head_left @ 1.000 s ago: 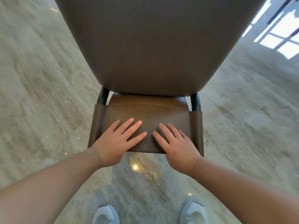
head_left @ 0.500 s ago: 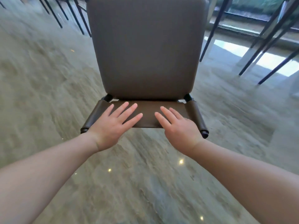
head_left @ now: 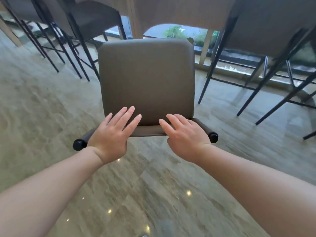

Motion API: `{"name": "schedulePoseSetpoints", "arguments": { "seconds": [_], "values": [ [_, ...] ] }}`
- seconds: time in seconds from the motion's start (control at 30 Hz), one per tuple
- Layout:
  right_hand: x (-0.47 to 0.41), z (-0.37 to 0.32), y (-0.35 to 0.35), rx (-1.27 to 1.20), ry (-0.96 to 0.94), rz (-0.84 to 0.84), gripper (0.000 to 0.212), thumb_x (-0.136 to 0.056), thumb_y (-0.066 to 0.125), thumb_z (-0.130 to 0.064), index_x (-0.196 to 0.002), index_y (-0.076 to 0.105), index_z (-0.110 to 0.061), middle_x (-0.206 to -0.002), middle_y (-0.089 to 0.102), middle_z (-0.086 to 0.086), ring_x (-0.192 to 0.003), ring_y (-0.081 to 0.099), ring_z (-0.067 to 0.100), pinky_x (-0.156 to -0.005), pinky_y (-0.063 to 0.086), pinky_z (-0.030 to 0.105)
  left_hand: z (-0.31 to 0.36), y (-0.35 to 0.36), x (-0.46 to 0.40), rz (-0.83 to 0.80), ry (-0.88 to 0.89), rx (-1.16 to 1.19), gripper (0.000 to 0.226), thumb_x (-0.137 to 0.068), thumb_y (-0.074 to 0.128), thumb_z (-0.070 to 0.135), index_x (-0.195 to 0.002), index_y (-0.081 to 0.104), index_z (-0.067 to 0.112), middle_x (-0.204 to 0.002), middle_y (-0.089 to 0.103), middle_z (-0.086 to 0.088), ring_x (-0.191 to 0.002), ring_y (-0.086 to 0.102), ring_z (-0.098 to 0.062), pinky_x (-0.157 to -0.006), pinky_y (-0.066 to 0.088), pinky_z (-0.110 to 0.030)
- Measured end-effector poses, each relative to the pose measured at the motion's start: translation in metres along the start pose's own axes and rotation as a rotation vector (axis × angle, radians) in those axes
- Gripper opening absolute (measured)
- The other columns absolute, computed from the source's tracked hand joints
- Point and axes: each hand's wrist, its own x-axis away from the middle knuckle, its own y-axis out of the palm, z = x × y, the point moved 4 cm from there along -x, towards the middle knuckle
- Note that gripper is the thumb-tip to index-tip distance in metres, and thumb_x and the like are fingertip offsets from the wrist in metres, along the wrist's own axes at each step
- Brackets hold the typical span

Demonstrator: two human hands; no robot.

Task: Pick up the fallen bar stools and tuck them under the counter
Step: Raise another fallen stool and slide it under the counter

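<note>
- Polished stone floor (head_left: 51, 106) spreads out below us, veined beige and throwing back small ceiling-light glints near our forearms.
- Up ahead we've got the counter (head_left: 179, 11), pale underside across the top of the view, with other bar stools (head_left: 89, 19) standing on thin black legs to the left and right of it.
- Dead centre stands our bar stool (head_left: 147, 79), upright, brown padded seat facing us, its front edge reaching toward the counter (whether it is under the counter yet, we cannot tell).
- Our left hand (head_left: 111, 141) lies flat on the low backrest, fingers straight and spread, tips over the seat's near edge.
- Our right hand (head_left: 184, 137) does likewise on the right side of that backrest, fingers extended, gripping nothing.
- Black end caps (head_left: 78, 144) of the backrest poke out beyond each wrist.
</note>
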Motion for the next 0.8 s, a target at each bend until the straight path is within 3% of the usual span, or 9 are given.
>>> {"name": "schedulePoseSetpoints", "arguments": {
  "seconds": [0.13,0.3,0.5,0.67,0.8],
  "values": [
    [-0.061,0.032,-0.041,-0.020,0.047,0.003,0.057,-0.087,0.050,-0.029,-0.142,0.039,-0.018,-0.139,0.046,0.011,-0.126,0.043,0.031,-0.089,0.046,0.040,-0.043,-0.024,-0.066,-0.032,-0.027,0.041,0.076,-0.072,0.042,0.031,-0.147,0.040,0.014,-0.155,0.034,-0.018,-0.141,0.035,-0.034,-0.104,0.039,-0.058],
    [-0.120,0.063,-0.073,-0.032,0.074,-0.041,0.052,-0.084,0.050,-0.038,-0.133,0.040,-0.023,-0.130,0.047,0.005,-0.118,0.046,0.027,-0.072,0.052,0.039,-0.085,-0.040,-0.126,-0.115,0.006,0.052,0.084,-0.070,0.064,0.041,-0.147,0.040,0.016,-0.153,0.038,-0.019,-0.140,0.037,-0.035,-0.106,0.037,-0.057],
    [-0.168,0.088,-0.092,-0.050,0.110,-0.051,0.055,-0.082,0.046,-0.046,-0.134,0.039,-0.026,-0.128,0.048,0.002,-0.116,0.047,0.025,-0.075,0.054,0.043,-0.118,-0.049,-0.171,-0.116,0.017,0.048,0.084,-0.073,0.053,0.054,-0.149,0.037,0.020,-0.153,0.038,-0.016,-0.142,0.035,-0.031,-0.109,0.034,-0.054],
    [-0.211,0.110,-0.109,-0.045,0.122,-0.053,0.056,-0.082,0.050,-0.046,-0.134,0.038,-0.027,-0.127,0.047,0.000,-0.116,0.046,0.024,-0.076,0.053,0.041,-0.149,-0.049,-0.213,-0.115,0.004,0.062,0.087,-0.077,0.035,0.062,-0.154,0.019,0.027,-0.162,0.020,-0.010,-0.149,0.014,-0.025,-0.118,0.016,-0.048],
    [-0.252,0.132,-0.122,-0.043,0.109,-0.048,0.054,-0.081,0.048,-0.048,-0.130,0.039,-0.028,-0.122,0.048,0.000,-0.114,0.047,0.024,-0.075,0.054,0.043,-0.178,-0.047,-0.253,-0.116,-0.012,0.081,0.089,-0.076,0.034,0.066,-0.154,0.011,0.031,-0.163,0.013,-0.006,-0.150,0.006,-0.020,-0.120,0.010,-0.045]
  ]
}}
